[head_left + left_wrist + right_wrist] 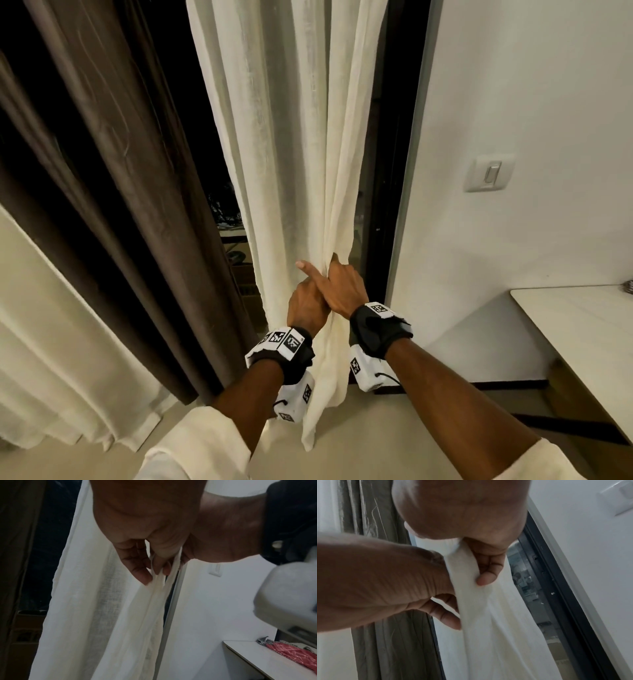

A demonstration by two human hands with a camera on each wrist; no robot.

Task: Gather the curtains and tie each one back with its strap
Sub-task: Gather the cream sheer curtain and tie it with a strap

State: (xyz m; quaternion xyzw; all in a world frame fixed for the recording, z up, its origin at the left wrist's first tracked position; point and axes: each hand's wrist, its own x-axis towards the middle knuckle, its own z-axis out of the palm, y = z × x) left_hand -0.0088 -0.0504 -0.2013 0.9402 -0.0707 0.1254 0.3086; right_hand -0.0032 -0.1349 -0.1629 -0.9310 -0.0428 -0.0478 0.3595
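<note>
The white curtain (294, 144) hung by the dark door frame (394, 171), bunched between both hands. Left hand (306, 303) and right hand (344, 286) gripped its folds; only the left wrist view showed red cloth (295, 654) on the table (254, 660).

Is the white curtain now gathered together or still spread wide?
Partly gathered. At hand height, the left hand and right hand pinch the white curtain into a narrow bunch; above, it fans out wide. No strap shows.

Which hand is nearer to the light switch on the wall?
The right hand. It grips the white curtain on the side facing the light switch; the left hand grips the curtain just beyond it, farther from the switch.
</note>
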